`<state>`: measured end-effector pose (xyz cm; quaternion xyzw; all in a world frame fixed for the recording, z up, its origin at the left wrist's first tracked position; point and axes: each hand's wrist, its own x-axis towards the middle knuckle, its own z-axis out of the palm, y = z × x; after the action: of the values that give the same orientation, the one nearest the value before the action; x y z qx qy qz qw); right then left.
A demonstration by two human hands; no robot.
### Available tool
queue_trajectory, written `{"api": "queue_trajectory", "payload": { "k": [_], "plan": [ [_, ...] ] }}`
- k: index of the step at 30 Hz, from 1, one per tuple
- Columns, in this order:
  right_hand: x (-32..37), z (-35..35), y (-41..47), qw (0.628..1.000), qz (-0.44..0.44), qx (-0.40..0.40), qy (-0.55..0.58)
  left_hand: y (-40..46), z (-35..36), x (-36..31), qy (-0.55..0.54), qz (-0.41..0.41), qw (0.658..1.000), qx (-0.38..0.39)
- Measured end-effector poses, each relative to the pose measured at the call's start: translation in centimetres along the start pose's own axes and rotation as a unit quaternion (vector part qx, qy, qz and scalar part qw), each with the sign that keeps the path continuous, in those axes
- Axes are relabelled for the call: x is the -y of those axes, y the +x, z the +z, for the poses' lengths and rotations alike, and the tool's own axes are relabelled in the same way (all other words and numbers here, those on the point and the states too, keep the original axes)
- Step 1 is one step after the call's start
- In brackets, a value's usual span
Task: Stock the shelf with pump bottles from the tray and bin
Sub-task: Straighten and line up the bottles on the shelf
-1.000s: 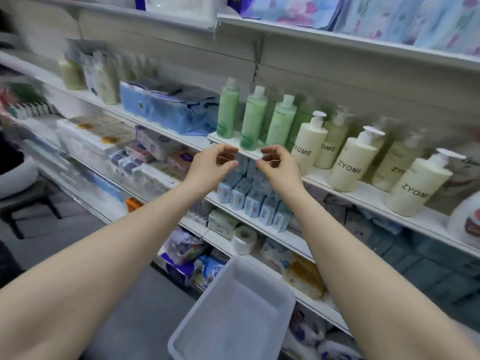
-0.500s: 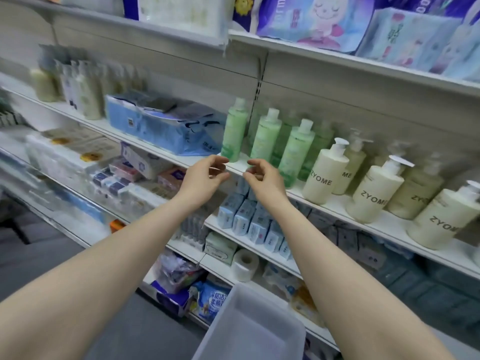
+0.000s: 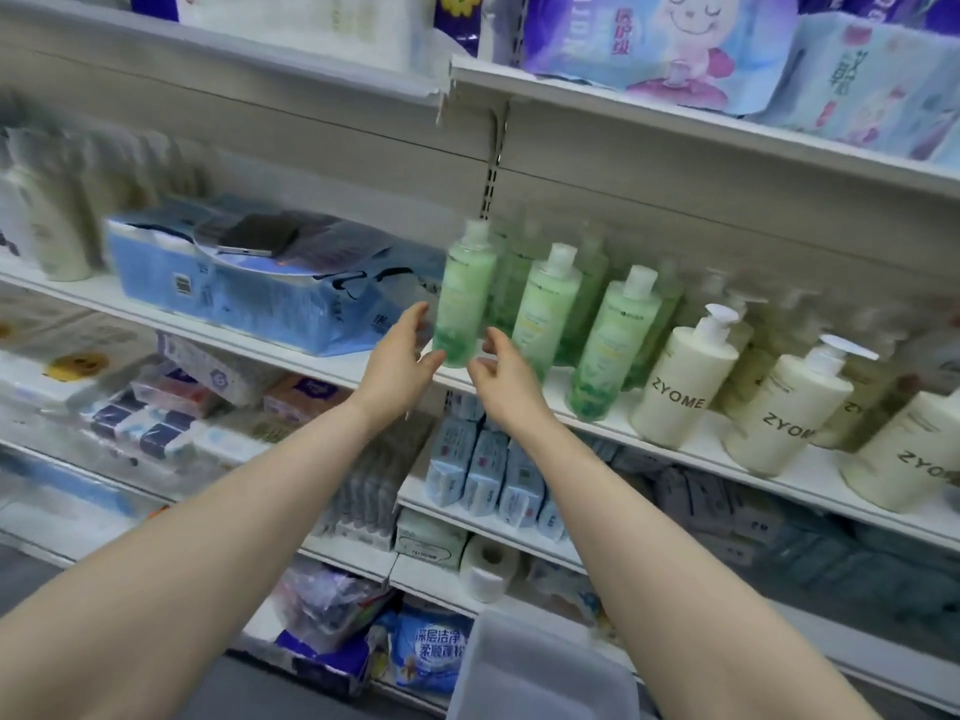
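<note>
Green bottle [image 3: 464, 298] stands upright at the left end of a row on the middle shelf [image 3: 691, 449], near the front edge, more green bottles [image 3: 550, 304] lined up to its right and behind. Left hand [image 3: 402, 363] sits just left of its base, fingers spread and slightly curved, thumb tip close to the bottle; contact cannot be told, nothing gripped. Right hand [image 3: 501, 376] is just right of the base, fingers loosely curved, holding nothing, also not clearly touching. Cream pump bottles [image 3: 685, 387] marked ZYOME fill the shelf further right, more blurred ones behind them. Blue tissue pack [image 3: 249, 304] lies left of the green bottle on the same level, a dark flat item on top. White bin [image 3: 540, 672] shows at the bottom edge between the forearms. Small blue packets [image 3: 483, 470] sit on the shelf below; printed soft packs [image 3: 675, 44] on the top shelf.
</note>
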<state>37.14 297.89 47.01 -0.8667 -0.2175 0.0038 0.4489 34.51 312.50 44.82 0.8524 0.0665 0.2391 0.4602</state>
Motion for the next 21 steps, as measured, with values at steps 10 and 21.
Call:
{"api": "queue_trajectory", "payload": {
  "k": [10, 21],
  "plan": [
    [0.6, 2.8, 2.3, 0.997, 0.067, -0.019, -0.015, 5.4, 0.2, 2.2, -0.015, 0.021, 0.995, 0.096],
    [-0.5, 3.3, 3.1, 0.996, 0.087, 0.01, 0.024, 4.8, 0.6, 2.7, -0.038, 0.017, 0.999, 0.019]
  ]
}}
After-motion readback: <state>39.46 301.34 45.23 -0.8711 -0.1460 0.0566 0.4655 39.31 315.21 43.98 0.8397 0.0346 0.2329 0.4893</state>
